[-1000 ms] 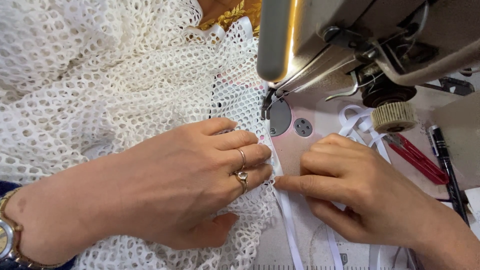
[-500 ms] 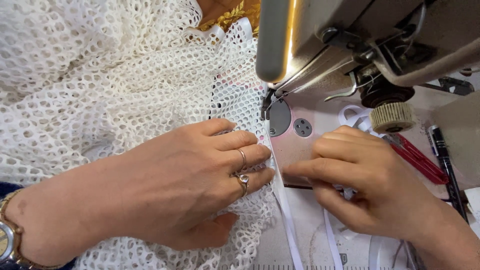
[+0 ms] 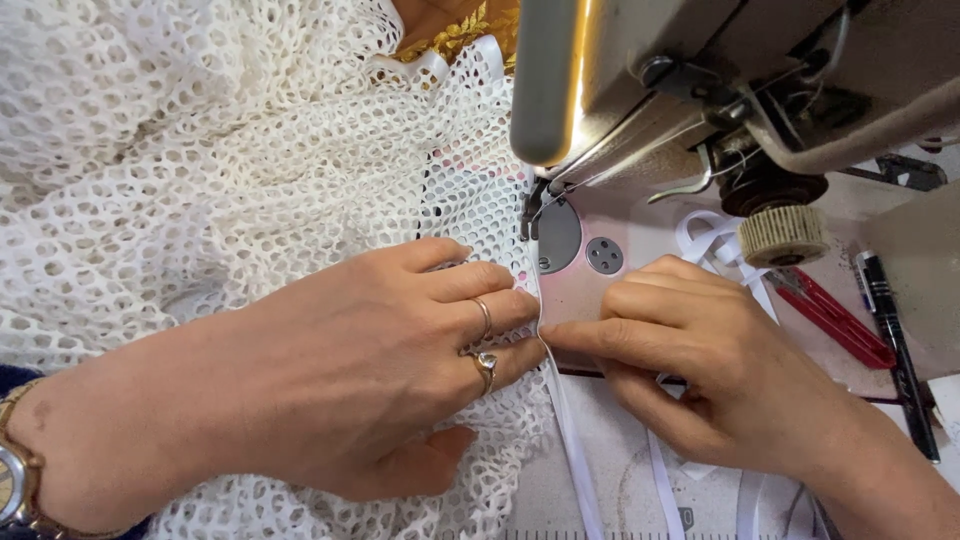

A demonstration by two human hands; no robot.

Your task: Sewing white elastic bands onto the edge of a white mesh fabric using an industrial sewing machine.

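left hand (image 3: 380, 370) flat, open on white mesh fabric (image 3: 200, 180); right hand (image 3: 700, 360) fingers curled, pressing white ribbon (image 3: 575, 440) edge near sewing machine (image 3: 720, 90) needle plate, on desk (image 3: 620, 470).

Left hand (image 3: 350, 370) wears two rings, a gold wristwatch (image 3: 18, 478); right hand (image 3: 710, 365) bare.

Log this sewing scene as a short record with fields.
left hand: flat on white mesh fabric, rings on two fingers
right hand: on machine bed, forefinger tip pressing white tape at the fabric edge
sewing machine: presser foot just beyond the fingertips
beside machine: red snips, black pen
left wrist: watch
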